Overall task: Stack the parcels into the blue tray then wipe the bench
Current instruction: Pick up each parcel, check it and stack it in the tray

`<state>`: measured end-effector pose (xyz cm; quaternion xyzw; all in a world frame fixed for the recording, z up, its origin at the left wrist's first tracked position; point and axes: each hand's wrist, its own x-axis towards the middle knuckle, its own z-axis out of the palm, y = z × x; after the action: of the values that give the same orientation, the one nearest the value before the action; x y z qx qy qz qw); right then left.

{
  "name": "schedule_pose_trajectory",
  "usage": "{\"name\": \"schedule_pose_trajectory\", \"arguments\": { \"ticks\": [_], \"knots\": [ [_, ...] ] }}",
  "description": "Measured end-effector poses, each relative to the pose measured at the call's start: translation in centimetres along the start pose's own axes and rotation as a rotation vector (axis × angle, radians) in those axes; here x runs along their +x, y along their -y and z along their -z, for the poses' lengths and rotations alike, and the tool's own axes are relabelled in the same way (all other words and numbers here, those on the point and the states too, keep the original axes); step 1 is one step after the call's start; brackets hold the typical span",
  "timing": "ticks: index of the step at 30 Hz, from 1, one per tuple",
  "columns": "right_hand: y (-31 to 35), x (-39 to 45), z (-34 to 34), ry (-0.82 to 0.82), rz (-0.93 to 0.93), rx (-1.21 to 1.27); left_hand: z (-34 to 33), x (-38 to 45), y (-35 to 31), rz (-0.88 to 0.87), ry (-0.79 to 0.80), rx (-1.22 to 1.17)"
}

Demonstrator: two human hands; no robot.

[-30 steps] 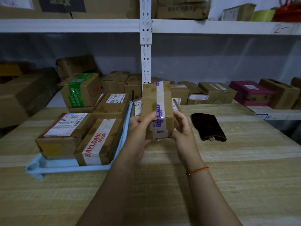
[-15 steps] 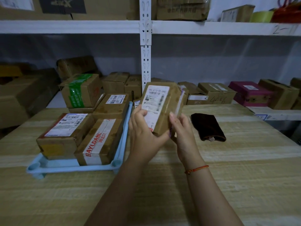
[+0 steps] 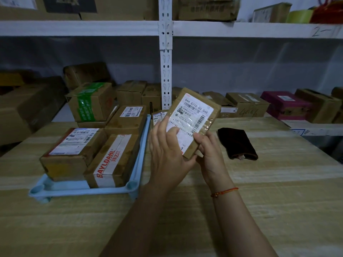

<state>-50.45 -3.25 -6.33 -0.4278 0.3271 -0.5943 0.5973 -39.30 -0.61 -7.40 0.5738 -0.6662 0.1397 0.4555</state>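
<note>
A labelled parcel [image 3: 193, 121] is held tilted above the desk [image 3: 278, 191] by both hands, left grip [image 3: 167, 151] and right grip [image 3: 209, 153] wrapped around its lower edges, just right of the blue tray [image 3: 138, 184]. Bare desk is seen nearer.

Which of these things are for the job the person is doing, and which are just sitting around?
For the job:
- brown cardboard parcel with white label, held by left hand and right hand
- light blue plastic tray
- three brown cardboard parcels in the tray
- dark brown cloth
- pale wooden bench

Just sitting around:
- magenta box on the shelf
- green-taped cardboard box
</note>
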Motion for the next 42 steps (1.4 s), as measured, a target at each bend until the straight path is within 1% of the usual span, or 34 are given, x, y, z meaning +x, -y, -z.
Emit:
{"name": "schedule_pose_trajectory", "arguments": {
  "ticks": [6,8,10,12,13,17,21,24,27,29,32,34,37,42],
  "knots": [
    [0.2,0.0,-0.3,-0.005,-0.002,-0.016,-0.3,0.0,0.3,0.043,-0.006,-0.027],
    [0.2,0.1,-0.5,-0.02,-0.021,-0.024,-0.3,0.1,0.1,0.102,-0.013,-0.049],
    [0.1,0.4,-0.9,-0.04,-0.042,-0.028,0.0,0.4,-0.1,0.203,-0.025,-0.076],
    [-0.1,0.5,-1.4,-0.046,-0.054,-0.079,0.4,0.9,-0.1,0.305,-0.023,-0.094],
    [-0.2,0.6,-1.6,-0.039,-0.074,-0.113,0.7,1.2,0.0,0.32,-0.03,-0.086],
    [0.4,0.7,-2.6,0.027,-0.159,-0.216,1.9,2.2,0.8,0.292,-0.062,-0.031],
    [1.2,1.6,-4.1,0.102,-0.194,-0.336,3.2,3.2,1.9,0.305,-0.062,-0.046],
    [0.9,3.0,-5.9,0.087,-0.194,-0.358,3.9,4.2,3.6,0.348,-0.044,-0.1],
    [-0.2,4.7,-8.3,0.025,-0.201,-0.362,4.6,5.3,5.8,0.403,-0.019,-0.148],
    [-0.9,6.0,-9.6,-0.005,-0.231,-0.354,5.0,6.1,7.1,0.459,0.004,-0.147],
    [-1.7,8.0,-11.3,-0.001,-0.244,-0.36,5.6,7.6,9.3,0.645,0.051,-0.123],
    [-2.4,9.4,-12.3,-0.008,-0.27,-0.361,5.8,8.5,10.7,0.742,0.113,-0.113],
    [-3.3,11.1,-14.0,-0.007,-0.274,-0.393,5.7,9.4,12.1,0.785,0.159,-0.089],
    [-4.8,13.8,-16.3,0.036,-0.219,-0.518,5.0,11.2,13.8,0.861,0.103,-0.121]
  ]
}}
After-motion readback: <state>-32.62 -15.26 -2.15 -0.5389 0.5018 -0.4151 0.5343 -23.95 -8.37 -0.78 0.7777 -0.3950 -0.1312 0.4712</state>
